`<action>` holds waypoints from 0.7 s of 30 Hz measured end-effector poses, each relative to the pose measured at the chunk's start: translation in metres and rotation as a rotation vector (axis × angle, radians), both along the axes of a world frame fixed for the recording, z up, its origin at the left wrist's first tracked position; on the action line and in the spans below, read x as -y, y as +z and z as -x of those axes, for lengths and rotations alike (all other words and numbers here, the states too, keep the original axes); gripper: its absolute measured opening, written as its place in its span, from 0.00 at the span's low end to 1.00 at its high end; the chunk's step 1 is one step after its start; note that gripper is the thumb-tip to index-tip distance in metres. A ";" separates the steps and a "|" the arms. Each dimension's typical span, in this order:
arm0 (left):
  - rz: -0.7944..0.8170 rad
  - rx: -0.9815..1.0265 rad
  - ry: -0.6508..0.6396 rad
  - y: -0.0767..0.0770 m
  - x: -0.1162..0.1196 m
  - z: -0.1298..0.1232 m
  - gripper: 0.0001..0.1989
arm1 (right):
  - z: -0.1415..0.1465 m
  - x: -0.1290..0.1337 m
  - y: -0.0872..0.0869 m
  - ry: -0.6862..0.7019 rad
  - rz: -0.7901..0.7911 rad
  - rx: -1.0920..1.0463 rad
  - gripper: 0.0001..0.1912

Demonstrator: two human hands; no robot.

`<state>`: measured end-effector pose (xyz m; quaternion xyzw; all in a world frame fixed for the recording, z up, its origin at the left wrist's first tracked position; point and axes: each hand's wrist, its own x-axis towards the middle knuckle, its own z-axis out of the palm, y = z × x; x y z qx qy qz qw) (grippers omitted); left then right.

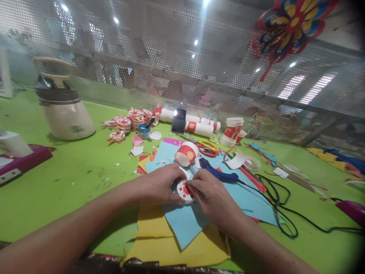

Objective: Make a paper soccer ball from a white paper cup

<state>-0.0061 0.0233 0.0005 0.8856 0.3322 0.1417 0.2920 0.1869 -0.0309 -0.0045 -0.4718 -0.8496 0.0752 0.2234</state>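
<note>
Low over the blue paper (186,224), my left hand (161,184) grips the side of a small round white paper disc (184,195) with red patches on its face. The fingers of my right hand (209,192) are pinched together at the disc's right side, touching a red patch; whether they hold a separate piece cannot be made out. Just beyond my hands a red and white paper cup (186,153) lies tipped over. A blue glue gun (218,172) rests right of my right hand, its black cord trailing away. Yellow paper (171,247) lies beneath the blue.
Several finished-looking red and white disc figures (124,122) are piled at the back left, by a blue jar (144,131). Stacked cups (231,131), scissors (208,146) and a tape roll (252,163) lie beyond. A large beige jug (65,110) and a purple power strip (28,161) occupy the left.
</note>
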 end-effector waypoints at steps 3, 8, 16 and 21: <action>-0.006 0.002 -0.004 0.001 0.000 0.000 0.17 | -0.001 0.000 0.000 -0.004 0.013 -0.038 0.14; -0.012 0.006 -0.006 0.002 0.002 0.000 0.16 | -0.001 0.000 0.001 -0.016 0.017 -0.067 0.13; -0.028 -0.008 0.000 -0.001 0.000 0.000 0.17 | 0.001 0.001 -0.001 0.002 0.003 -0.065 0.13; -0.028 -0.006 0.004 -0.002 0.000 0.000 0.17 | 0.001 0.001 -0.002 0.006 0.012 -0.065 0.13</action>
